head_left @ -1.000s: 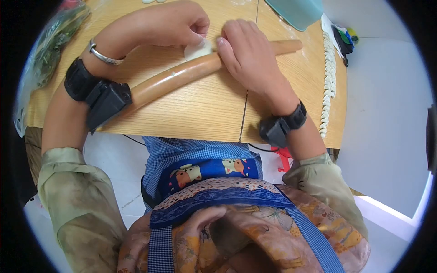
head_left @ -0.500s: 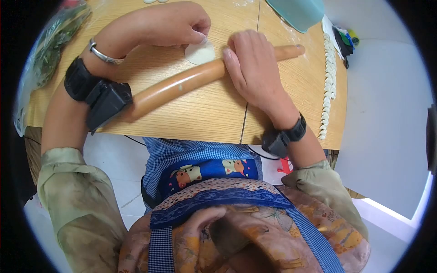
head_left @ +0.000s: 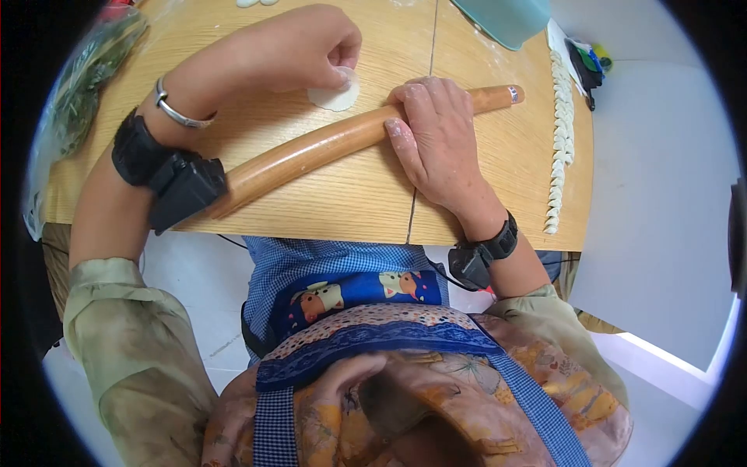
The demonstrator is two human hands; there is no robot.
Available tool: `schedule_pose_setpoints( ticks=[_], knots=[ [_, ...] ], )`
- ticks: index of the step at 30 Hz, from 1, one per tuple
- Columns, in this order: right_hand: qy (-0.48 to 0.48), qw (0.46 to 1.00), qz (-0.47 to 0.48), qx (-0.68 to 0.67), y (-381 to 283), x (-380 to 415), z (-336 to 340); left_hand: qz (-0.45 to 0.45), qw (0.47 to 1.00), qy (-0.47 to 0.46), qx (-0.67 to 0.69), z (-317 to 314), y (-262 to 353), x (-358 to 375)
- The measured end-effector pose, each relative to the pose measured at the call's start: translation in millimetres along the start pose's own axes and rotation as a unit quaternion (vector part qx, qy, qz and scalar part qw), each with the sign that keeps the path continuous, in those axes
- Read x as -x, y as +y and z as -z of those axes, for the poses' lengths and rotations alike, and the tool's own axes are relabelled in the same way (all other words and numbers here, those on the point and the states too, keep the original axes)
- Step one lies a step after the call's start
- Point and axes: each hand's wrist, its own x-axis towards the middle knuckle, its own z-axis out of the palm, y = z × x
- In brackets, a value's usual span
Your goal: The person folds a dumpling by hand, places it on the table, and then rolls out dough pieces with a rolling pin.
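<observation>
We see the left hand (head_left: 338, 58) curled, thumb and forefinger pinching the edge of a thin, round, cream-coloured dough disc (head_left: 333, 99) that lies on the table just beyond the rolling pin. The right hand (head_left: 436, 140) is laid over a long, tapered, glossy brown wooden rolling pin (head_left: 311, 150), its fingers side by side and dusted with white; we cannot tell how far they wrap around it. The pin slants from the left forearm up to a banded tip past the right hand.

Under both we find a pale yellow, wood-grained table (head_left: 311, 210), split by a dark, narrow seam (head_left: 418, 179) and smudged with white powder toward the far side. At its left edge we notice a clear plastic bag of green leaves (head_left: 97, 74); at the far edge, a pale teal, smooth-sided basin (head_left: 506, 23). Along the right edge we make out a row of small, cream, folded dough pieces (head_left: 560, 132), overlapping closely. Beyond them we have a plain, whitish wall panel (head_left: 661, 171), and below the table, a pale, glossy floor (head_left: 187, 265).
</observation>
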Motion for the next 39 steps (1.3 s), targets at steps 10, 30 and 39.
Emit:
schedule_pose_setpoints(
  ticks=[10,30,39],
  knots=[
    [0.0,1.0,0.001,0.0,1.4,-0.3,-1.0,0.018,0.98,-0.06,0.191,3.0,4.2,5.9],
    [0.0,0.999,-0.034,0.023,28.4,-110.1,-41.0,-0.021,0.997,-0.01,0.076,6.3,-21.2,-0.1],
    [0.036,0.999,-0.009,-0.003,11.5,-44.5,-11.9,-0.021,1.0,-0.005,0.02,6.8,-20.4,-0.2]
  ],
)
